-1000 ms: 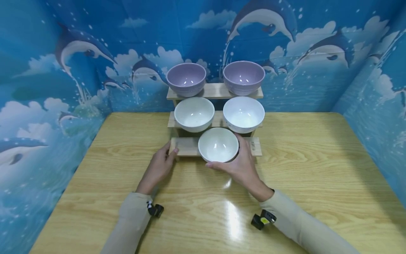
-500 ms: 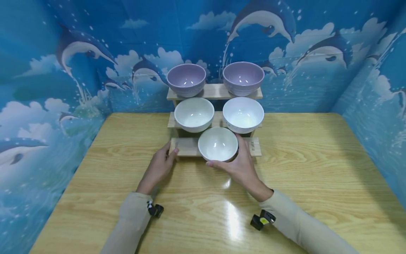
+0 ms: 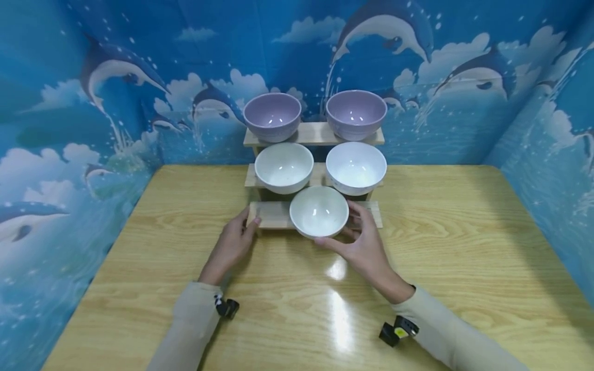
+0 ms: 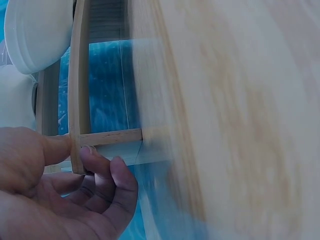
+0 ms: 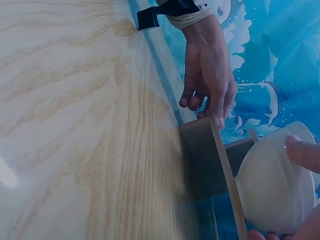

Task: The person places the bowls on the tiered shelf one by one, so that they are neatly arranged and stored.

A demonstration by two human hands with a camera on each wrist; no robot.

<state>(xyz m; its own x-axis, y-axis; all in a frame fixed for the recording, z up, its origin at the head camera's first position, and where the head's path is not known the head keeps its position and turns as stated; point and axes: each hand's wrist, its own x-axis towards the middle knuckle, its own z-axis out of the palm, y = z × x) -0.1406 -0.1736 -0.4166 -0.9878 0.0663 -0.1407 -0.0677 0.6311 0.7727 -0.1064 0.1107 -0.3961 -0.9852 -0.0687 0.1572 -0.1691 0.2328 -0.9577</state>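
In the head view a white bowl (image 3: 319, 212) sits upright on the lowest board (image 3: 274, 214) of a three-tier wooden stand, right of the board's middle. My right hand (image 3: 364, 247) holds it lightly from the right, thumb at the near side and fingertips at the right side. A gap shows between palm and bowl. The right wrist view shows the bowl (image 5: 272, 182) with its base against the board. My left hand (image 3: 231, 246) pinches the board's left end; in the left wrist view its thumb and fingers grip the wooden edge (image 4: 77, 100).
Two white bowls, left (image 3: 284, 167) and right (image 3: 356, 167), stand on the middle tier. Above them are two purple bowls, left (image 3: 272, 116) and right (image 3: 356, 114). The stand rests on a wood-grain table (image 3: 162, 257) before a blue dolphin backdrop (image 3: 297, 46).
My right hand has shifted slightly right and its grip has loosened, with the fingers drawn back along the bowl's side. The bowl and my left hand have stayed in place.
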